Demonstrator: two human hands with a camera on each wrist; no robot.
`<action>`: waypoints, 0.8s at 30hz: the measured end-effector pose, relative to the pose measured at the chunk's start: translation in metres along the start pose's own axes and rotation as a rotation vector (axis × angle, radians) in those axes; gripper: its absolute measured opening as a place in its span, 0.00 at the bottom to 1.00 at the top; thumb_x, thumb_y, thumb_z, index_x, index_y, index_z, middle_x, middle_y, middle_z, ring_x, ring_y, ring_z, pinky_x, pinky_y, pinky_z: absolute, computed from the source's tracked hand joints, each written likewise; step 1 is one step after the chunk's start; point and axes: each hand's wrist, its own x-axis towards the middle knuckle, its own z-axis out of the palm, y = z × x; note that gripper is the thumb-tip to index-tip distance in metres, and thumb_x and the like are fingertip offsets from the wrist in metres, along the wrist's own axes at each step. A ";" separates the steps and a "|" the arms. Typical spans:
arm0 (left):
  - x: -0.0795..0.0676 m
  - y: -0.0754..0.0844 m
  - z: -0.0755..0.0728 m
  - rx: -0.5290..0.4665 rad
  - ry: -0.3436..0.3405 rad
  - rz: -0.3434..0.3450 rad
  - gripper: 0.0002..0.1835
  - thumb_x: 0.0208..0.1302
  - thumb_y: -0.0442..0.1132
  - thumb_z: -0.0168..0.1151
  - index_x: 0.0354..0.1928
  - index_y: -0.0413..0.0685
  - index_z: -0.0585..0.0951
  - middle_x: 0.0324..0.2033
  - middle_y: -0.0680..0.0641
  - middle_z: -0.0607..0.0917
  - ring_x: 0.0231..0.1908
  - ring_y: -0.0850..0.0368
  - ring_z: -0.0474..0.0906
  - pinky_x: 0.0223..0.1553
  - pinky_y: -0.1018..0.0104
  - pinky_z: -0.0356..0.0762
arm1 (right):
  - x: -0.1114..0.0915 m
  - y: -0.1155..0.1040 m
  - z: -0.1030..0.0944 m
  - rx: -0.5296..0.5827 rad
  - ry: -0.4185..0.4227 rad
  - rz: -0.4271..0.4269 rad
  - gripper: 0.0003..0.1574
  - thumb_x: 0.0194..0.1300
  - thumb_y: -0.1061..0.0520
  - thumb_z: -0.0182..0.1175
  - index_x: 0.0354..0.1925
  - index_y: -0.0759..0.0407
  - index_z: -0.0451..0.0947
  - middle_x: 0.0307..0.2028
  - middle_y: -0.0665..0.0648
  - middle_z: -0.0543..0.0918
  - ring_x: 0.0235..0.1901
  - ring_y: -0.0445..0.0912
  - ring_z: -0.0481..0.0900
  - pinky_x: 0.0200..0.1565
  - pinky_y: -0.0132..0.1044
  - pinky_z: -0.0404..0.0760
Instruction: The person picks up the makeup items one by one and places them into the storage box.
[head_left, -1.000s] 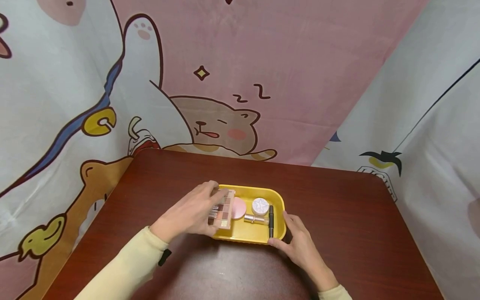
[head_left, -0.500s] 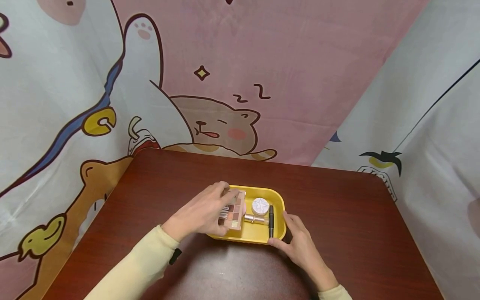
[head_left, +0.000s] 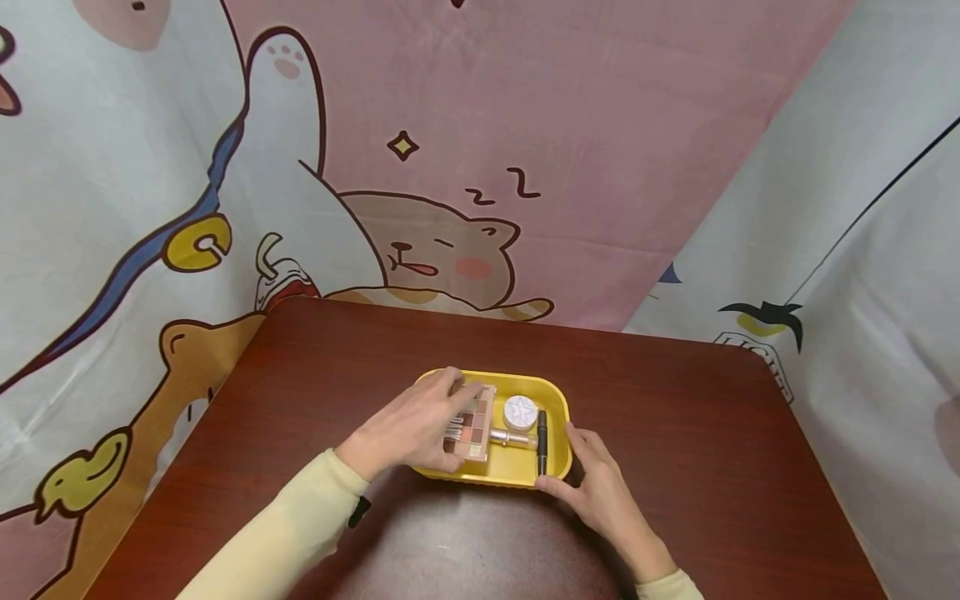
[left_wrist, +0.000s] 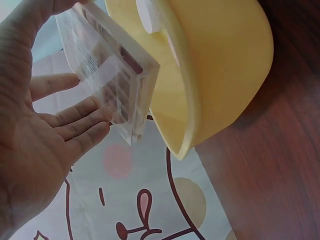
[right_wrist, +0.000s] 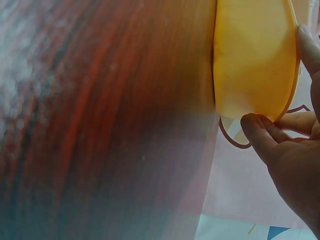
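Fingers (head_left: 459, 392) of our left hand (head_left: 408, 429) pinch a palette (head_left: 471, 423) by its far and near edges, holding it over the left half of the yellow tray (head_left: 555, 398). From the left wrist view the palette (left_wrist: 107, 65) sits tilted against the fingertips (left_wrist: 87, 112), its clear casing close above the tray (left_wrist: 225, 70) rim; we cannot tell whether it touches the tray floor. The palm (left_wrist: 30, 150) is spread, with the thumb on the upper edge.

Our right hand (head_left: 600, 487) rests at the tray's near right corner. Its fingers lie lightly curved against the outer wall, thumb at the near edge. From the right wrist view a fingertip (right_wrist: 255, 125) touches the tray (right_wrist: 252, 55) wall and another finger (right_wrist: 309, 42) lies along the rim; nothing is lifted.

Inside the tray, right of the palette: a round jar (head_left: 520, 412) with a pale star-patterned lid toward the far side, a gold tube (head_left: 510, 437) lying crosswise just nearer, and a black pen (head_left: 542, 442) lying lengthwise by the right wall.

The tray stands on the dark red desk (head_left: 675, 417), about mid-width. A cartoon curtain (head_left: 420, 208) hangs behind the desk.
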 end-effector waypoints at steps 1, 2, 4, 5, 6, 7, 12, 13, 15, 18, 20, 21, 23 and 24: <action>0.000 0.000 0.001 -0.002 -0.009 -0.006 0.49 0.41 0.55 0.78 0.70 0.48 0.74 0.52 0.45 0.75 0.47 0.54 0.74 0.56 0.59 0.78 | 0.000 0.000 0.000 0.002 -0.003 0.002 0.61 0.49 0.47 0.83 0.71 0.72 0.67 0.60 0.67 0.77 0.57 0.58 0.80 0.54 0.55 0.82; 0.001 -0.001 0.002 -0.005 -0.019 -0.013 0.50 0.41 0.55 0.79 0.70 0.48 0.74 0.53 0.45 0.75 0.48 0.54 0.74 0.56 0.59 0.78 | 0.000 0.000 0.000 0.003 -0.006 0.006 0.61 0.49 0.47 0.83 0.72 0.72 0.67 0.60 0.67 0.77 0.57 0.58 0.80 0.54 0.55 0.82; 0.002 -0.002 0.004 -0.010 -0.040 -0.032 0.51 0.41 0.56 0.80 0.71 0.49 0.74 0.55 0.44 0.75 0.49 0.53 0.75 0.56 0.59 0.78 | 0.000 -0.001 -0.001 0.003 -0.011 0.010 0.61 0.50 0.47 0.83 0.72 0.72 0.66 0.60 0.67 0.77 0.57 0.58 0.80 0.54 0.55 0.82; 0.002 -0.002 0.006 -0.014 -0.052 -0.041 0.52 0.40 0.56 0.81 0.71 0.49 0.73 0.56 0.44 0.75 0.50 0.53 0.74 0.56 0.59 0.78 | 0.000 -0.001 -0.001 0.003 -0.014 0.012 0.61 0.50 0.47 0.83 0.72 0.72 0.66 0.60 0.67 0.77 0.57 0.58 0.80 0.54 0.55 0.82; 0.003 -0.002 0.007 -0.013 -0.064 -0.050 0.52 0.41 0.57 0.81 0.71 0.49 0.73 0.56 0.44 0.74 0.50 0.53 0.74 0.56 0.59 0.78 | 0.000 -0.001 -0.001 0.003 -0.016 0.014 0.61 0.50 0.46 0.83 0.72 0.72 0.66 0.60 0.67 0.77 0.57 0.58 0.80 0.54 0.55 0.82; 0.003 -0.003 0.008 -0.012 -0.077 -0.060 0.51 0.41 0.57 0.80 0.71 0.50 0.73 0.57 0.44 0.74 0.50 0.53 0.74 0.56 0.59 0.78 | 0.000 -0.001 -0.001 0.003 -0.018 0.016 0.61 0.50 0.46 0.83 0.72 0.72 0.66 0.60 0.67 0.77 0.57 0.58 0.79 0.54 0.55 0.82; 0.004 -0.005 0.013 -0.022 -0.122 -0.097 0.51 0.42 0.57 0.81 0.72 0.52 0.73 0.57 0.45 0.73 0.50 0.53 0.73 0.56 0.59 0.77 | 0.000 -0.001 -0.001 0.007 -0.026 0.028 0.62 0.50 0.46 0.83 0.72 0.72 0.66 0.60 0.67 0.77 0.58 0.58 0.79 0.55 0.55 0.82; 0.004 -0.006 0.014 -0.025 -0.127 -0.101 0.51 0.42 0.57 0.82 0.72 0.52 0.73 0.57 0.45 0.73 0.50 0.53 0.73 0.55 0.59 0.78 | 0.000 -0.001 -0.001 0.008 -0.027 0.030 0.62 0.50 0.46 0.83 0.72 0.71 0.66 0.60 0.67 0.77 0.58 0.58 0.79 0.55 0.55 0.82; 0.004 -0.007 0.016 -0.028 -0.134 -0.103 0.52 0.41 0.57 0.82 0.71 0.52 0.73 0.55 0.45 0.73 0.49 0.53 0.72 0.55 0.59 0.78 | 0.000 -0.001 -0.001 0.005 -0.029 0.033 0.61 0.50 0.46 0.83 0.72 0.71 0.66 0.60 0.67 0.77 0.58 0.58 0.79 0.55 0.55 0.82; 0.005 -0.008 0.019 -0.022 -0.139 -0.099 0.51 0.41 0.57 0.82 0.71 0.51 0.73 0.53 0.45 0.73 0.47 0.54 0.72 0.53 0.60 0.78 | 0.000 -0.001 0.000 -0.001 -0.031 0.035 0.61 0.50 0.46 0.83 0.72 0.71 0.66 0.61 0.67 0.77 0.58 0.58 0.79 0.55 0.55 0.81; 0.005 -0.009 0.021 -0.018 -0.143 -0.100 0.51 0.41 0.58 0.82 0.71 0.51 0.73 0.51 0.46 0.73 0.46 0.54 0.71 0.51 0.61 0.78 | 0.000 -0.001 0.000 -0.004 -0.031 0.035 0.61 0.50 0.46 0.83 0.72 0.71 0.66 0.61 0.67 0.77 0.58 0.58 0.79 0.55 0.55 0.81; 0.006 -0.009 0.022 -0.016 -0.144 -0.099 0.52 0.41 0.58 0.82 0.71 0.51 0.73 0.51 0.46 0.73 0.45 0.55 0.71 0.50 0.61 0.77 | 0.000 -0.001 0.000 -0.005 -0.030 0.035 0.61 0.50 0.46 0.83 0.72 0.71 0.66 0.61 0.67 0.77 0.58 0.58 0.79 0.55 0.55 0.81; 0.006 -0.009 0.025 -0.011 -0.145 -0.096 0.52 0.41 0.58 0.83 0.70 0.51 0.74 0.49 0.47 0.73 0.44 0.55 0.70 0.49 0.61 0.77 | 0.000 -0.002 0.000 -0.005 -0.027 0.033 0.61 0.50 0.46 0.83 0.72 0.71 0.66 0.61 0.67 0.77 0.58 0.58 0.79 0.55 0.55 0.81; 0.007 -0.009 0.026 -0.011 -0.145 -0.095 0.52 0.40 0.59 0.83 0.70 0.50 0.74 0.48 0.47 0.73 0.43 0.55 0.70 0.48 0.62 0.77 | 0.000 -0.002 0.000 -0.004 -0.028 0.034 0.61 0.50 0.46 0.83 0.72 0.71 0.66 0.61 0.67 0.77 0.58 0.58 0.79 0.55 0.55 0.81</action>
